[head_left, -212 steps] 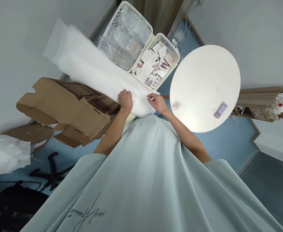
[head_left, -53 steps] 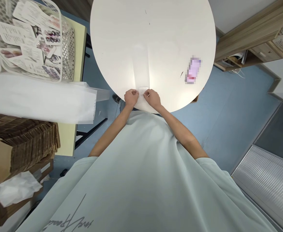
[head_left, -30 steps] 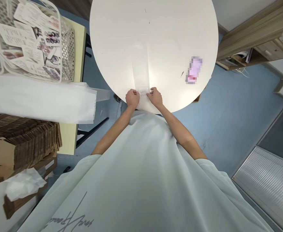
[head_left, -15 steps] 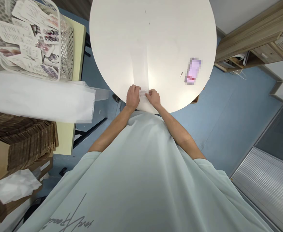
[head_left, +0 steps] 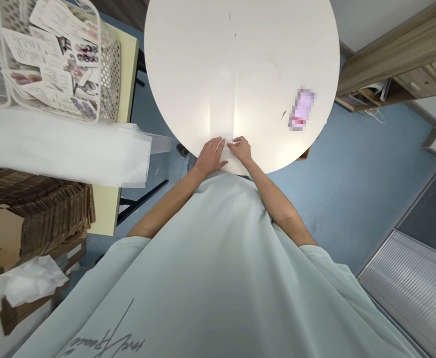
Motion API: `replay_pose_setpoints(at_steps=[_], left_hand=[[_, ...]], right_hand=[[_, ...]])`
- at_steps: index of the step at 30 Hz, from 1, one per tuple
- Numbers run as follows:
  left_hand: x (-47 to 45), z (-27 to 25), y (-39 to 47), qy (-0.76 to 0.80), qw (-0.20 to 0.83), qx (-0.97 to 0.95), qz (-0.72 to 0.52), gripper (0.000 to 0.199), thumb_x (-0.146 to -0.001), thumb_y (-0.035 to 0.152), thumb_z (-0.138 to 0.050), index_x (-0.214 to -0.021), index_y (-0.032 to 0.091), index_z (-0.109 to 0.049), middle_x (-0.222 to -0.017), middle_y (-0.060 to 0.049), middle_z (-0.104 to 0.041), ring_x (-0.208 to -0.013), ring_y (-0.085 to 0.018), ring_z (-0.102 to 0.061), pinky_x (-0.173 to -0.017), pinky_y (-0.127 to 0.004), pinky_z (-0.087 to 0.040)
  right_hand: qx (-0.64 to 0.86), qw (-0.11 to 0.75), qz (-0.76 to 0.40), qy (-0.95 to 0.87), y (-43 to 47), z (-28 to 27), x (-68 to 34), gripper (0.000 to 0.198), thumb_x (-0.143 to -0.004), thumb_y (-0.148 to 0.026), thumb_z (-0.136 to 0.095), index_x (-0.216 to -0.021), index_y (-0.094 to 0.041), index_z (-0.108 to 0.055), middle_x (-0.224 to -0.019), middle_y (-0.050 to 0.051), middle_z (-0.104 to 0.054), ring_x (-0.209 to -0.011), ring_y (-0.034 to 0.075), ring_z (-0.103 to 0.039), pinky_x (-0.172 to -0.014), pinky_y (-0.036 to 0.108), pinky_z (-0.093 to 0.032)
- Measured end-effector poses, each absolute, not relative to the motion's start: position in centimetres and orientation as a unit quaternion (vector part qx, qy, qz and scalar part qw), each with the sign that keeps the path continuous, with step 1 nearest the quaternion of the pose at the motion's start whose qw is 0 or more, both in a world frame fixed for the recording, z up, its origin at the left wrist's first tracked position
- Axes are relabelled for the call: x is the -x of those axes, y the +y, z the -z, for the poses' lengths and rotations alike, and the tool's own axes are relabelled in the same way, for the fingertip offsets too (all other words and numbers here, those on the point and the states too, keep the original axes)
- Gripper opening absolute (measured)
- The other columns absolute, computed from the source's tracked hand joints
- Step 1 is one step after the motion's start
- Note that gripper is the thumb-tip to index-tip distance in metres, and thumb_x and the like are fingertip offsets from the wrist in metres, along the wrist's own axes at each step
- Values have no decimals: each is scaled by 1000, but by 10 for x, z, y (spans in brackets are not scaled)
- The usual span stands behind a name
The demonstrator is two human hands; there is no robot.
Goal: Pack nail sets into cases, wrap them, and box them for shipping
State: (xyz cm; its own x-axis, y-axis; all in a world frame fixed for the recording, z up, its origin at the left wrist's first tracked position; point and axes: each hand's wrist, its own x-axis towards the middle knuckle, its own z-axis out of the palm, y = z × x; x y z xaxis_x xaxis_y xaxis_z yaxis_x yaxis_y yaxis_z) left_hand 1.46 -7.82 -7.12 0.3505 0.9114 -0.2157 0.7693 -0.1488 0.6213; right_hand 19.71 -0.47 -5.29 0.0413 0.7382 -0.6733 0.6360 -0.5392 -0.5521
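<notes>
A long translucent plastic strip (head_left: 222, 112) lies flat on the white round table (head_left: 182, 54), its near end close to the table's front edge. My left hand (head_left: 209, 158) rests on that near end, fingers stretched out and thumb spread to the side. From the other side, my right hand (head_left: 242, 150) pinches the same end of the strip between thumb and forefinger, with the other fingers curled. The fingertips of both hands almost meet. Exactly how the plastic end sits under the fingers is too small to make out.
A blurred pinkish-purple object (head_left: 302, 109) lies on the table's right side. On the left, a pale yellow table (head_left: 106, 214) bears a white perforated basket (head_left: 109, 74) of printed cards, white sheets (head_left: 64, 154) and stacked cardboard (head_left: 59, 209). A wooden shelf unit (head_left: 392, 49) stands at right.
My left hand has opened out from a curled grip and laid its fingers over the strip's end. My right hand still pinches there. The whole view has shifted slightly.
</notes>
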Motion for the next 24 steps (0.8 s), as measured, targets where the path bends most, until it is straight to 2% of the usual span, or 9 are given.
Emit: replay_pose_setpoints(at_steps=[4,8,13,16,18,21,24], left_hand=[[-18,67,-68,578,337,-737,-97,79,-104,46,-67,-171,9,-48,-173,-31,-51,-162,-49,-47,-135,-69,-36],[-17,59,-58,576,357,-731,-83,78,-92,26,-69,-167,9,-54,-169,-30,-56,-158,-50,-51,-131,-71,-39],[-12,51,-50,567,380,-726,-78,74,-85,20,-69,-158,13,-63,-167,-28,-58,-154,-50,-52,-128,-71,-41],[-9,49,-46,556,388,-731,-77,70,-85,18,-69,-154,15,-67,-163,-26,-62,-150,-50,-55,-127,-71,-42],[-7,48,-43,549,383,-740,-65,65,-87,19,-68,-151,13,-69,-161,-27,-62,-148,-50,-56,-126,-69,-43],[-2,46,-35,536,377,-754,-48,59,-90,22,-69,-148,12,-71,-157,-27,-64,-144,-49,-58,-124,-67,-45],[4,44,-27,527,382,-757,-50,56,-93,25,-70,-148,14,-71,-151,-24,-68,-142,-47,-60,-124,-64,-46]], right_hand=[[721,59,-525,-448,-3,56,-200,27,-93,-38,-81,-109,-26,-62,-109,4,-81,-111,27,-79,-106,43,-61],[714,46,-529,-456,0,52,-202,27,-94,-38,-79,-112,-25,-63,-109,4,-82,-107,25,-79,-103,41,-62],[663,21,-495,-562,0,37,-208,23,-106,-34,-64,-126,-23,-65,-111,7,-83,-109,28,-78,-108,45,-61],[626,12,-456,-632,-2,27,-212,33,-109,-23,-51,-139,-22,-65,-131,13,-80,-116,30,-76,-111,49,-60],[605,6,-434,-668,-3,23,-214,43,-108,-18,-47,-148,-22,-65,-148,15,-72,-126,31,-73,-114,51,-60],[577,1,-405,-709,-3,23,-216,50,-110,-18,-46,-155,-25,-64,-168,14,-60,-148,34,-62,-122,55,-56],[544,-2,-392,-742,-2,26,-216,54,-110,-13,-41,-157,-26,-65,-176,11,-55,-161,32,-51,-132,59,-48]])
